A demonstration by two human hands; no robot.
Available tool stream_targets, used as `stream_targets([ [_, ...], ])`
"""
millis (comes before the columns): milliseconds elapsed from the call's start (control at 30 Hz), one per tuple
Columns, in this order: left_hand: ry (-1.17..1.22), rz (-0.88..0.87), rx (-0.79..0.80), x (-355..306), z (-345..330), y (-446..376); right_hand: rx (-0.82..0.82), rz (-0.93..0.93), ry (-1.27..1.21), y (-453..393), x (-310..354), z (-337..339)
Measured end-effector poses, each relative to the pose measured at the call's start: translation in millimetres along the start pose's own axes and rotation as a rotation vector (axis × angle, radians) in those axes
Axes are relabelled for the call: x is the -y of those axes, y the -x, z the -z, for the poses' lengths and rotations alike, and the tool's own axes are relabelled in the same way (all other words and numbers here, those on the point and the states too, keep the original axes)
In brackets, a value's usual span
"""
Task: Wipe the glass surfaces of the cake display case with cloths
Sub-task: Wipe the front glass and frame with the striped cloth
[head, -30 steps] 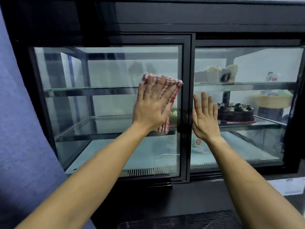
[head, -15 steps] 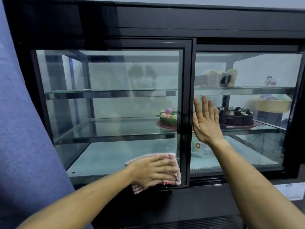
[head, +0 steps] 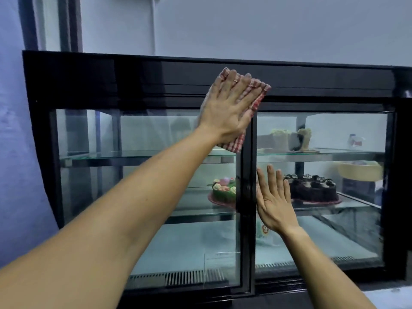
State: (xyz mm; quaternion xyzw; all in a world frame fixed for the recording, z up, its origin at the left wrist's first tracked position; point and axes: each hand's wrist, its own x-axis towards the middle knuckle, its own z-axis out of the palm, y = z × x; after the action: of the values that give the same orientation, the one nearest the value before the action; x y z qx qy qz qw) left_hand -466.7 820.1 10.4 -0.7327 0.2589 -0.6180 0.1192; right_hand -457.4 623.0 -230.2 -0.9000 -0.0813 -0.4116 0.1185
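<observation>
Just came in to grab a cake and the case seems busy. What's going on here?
A person is wiping the cake display case. The left hand presses a red checked cloth flat against the top of the left glass door, overlapping the black frame above it. The right hand rests open and flat on the right glass door beside the centre post. Inside, a green decorated cake and a chocolate cake sit on the middle shelf.

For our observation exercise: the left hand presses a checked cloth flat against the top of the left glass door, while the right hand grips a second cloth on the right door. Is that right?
Not quite. The head view shows the right hand flat and bare on the right door, with no second cloth. The left hand does press the checked cloth against the top of the left door.
</observation>
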Motion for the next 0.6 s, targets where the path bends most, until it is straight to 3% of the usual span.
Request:
stream_targets([
  [133, -0.002, -0.176, 0.022, -33.1, -17.6, 10.7, 0.008, -0.006, -0.005, -0.8, -0.5, -2.1],
  [300, 0.064, -0.312, -0.101, -11.7, -23.5, 39.7, -0.010, -0.007, -0.024, 0.4, 0.8, -2.8],
  [600, 0.039, 0.085, -0.077, 38.2, -7.7, 112.1, -0.070, -0.053, -0.106, 2.7, 10.1, 0.6],
])
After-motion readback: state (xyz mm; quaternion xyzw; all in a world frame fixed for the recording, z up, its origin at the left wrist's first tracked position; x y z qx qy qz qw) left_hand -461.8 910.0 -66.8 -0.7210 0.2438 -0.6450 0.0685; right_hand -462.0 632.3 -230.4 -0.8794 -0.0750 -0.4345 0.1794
